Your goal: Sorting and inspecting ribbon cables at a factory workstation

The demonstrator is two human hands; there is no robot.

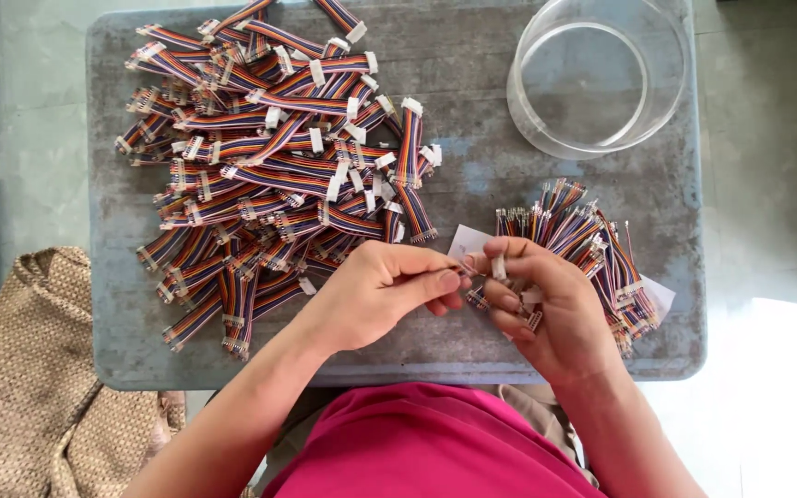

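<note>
Right hand (546, 300) pinched on white connector (500, 268), left hand (385, 290) pinching thin wire (454, 270) lying left-right, tip toward connector

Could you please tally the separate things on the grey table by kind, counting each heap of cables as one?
Heaps of rainbow ribbon cables: 2 (large heap, smaller heap)
Clear round tubs: 1
White paper slips: 1
Total: 4

Hands (472, 286) on ribbon cable (529, 309)
</note>
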